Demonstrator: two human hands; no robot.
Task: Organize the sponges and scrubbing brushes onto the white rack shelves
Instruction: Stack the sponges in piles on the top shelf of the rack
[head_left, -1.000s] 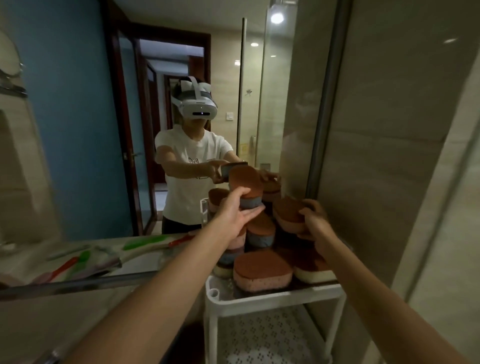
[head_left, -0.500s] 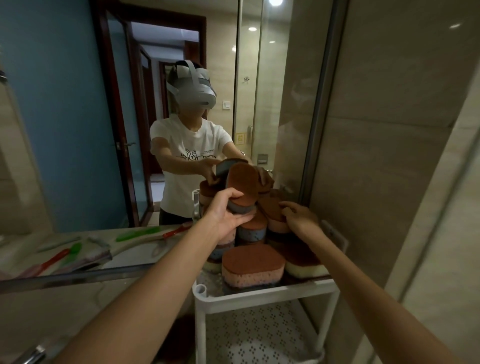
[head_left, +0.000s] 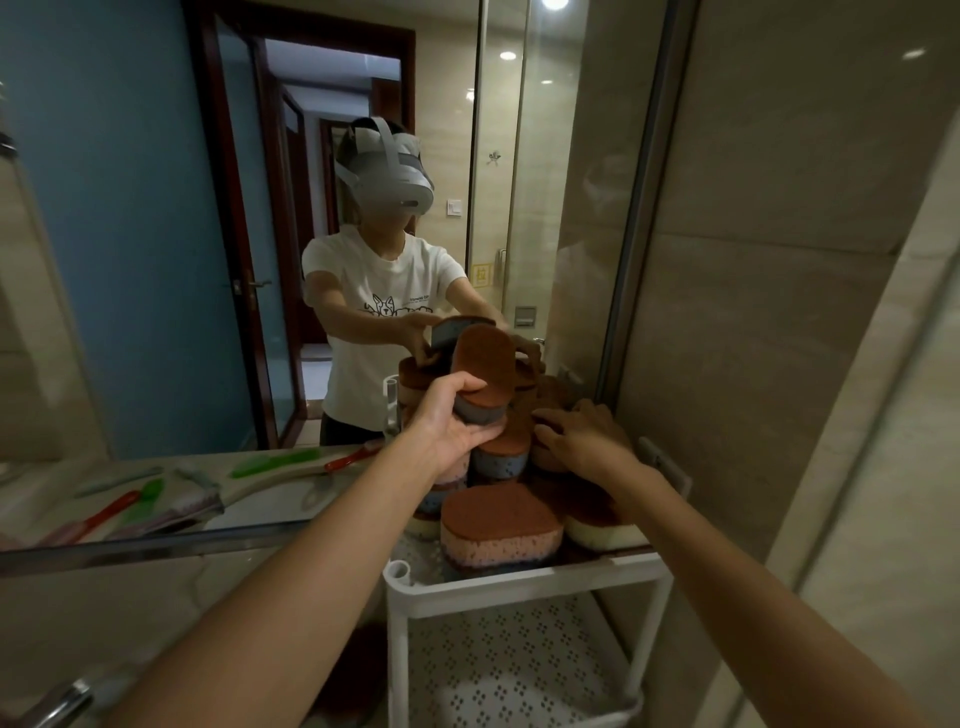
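A white rack (head_left: 524, 578) stands against the mirror, its top shelf piled with several oval sponges with brown scrub tops. My left hand (head_left: 453, 427) grips a grey sponge with a brown top (head_left: 480, 374), tilted up on edge above the pile. My right hand (head_left: 579, 434) rests palm down on a brown-topped sponge at the pile's right rear, fingers curled over it. A pink sponge (head_left: 501, 530) lies at the shelf's front, a cream one (head_left: 602, 532) to its right. The lower shelf (head_left: 509, 670) is perforated and bare.
A wall mirror behind the rack reflects a person in a headset and white T-shirt. Green and red scrubbing brushes (head_left: 140, 493) lie on the counter at left. A tiled wall (head_left: 779, 312) and a metal frame close in on the right. A tap (head_left: 57, 701) shows at bottom left.
The view has dropped and closed in on the rack. My left hand has tilted the grey sponge more upright. My right hand has moved down onto the pile's right side.
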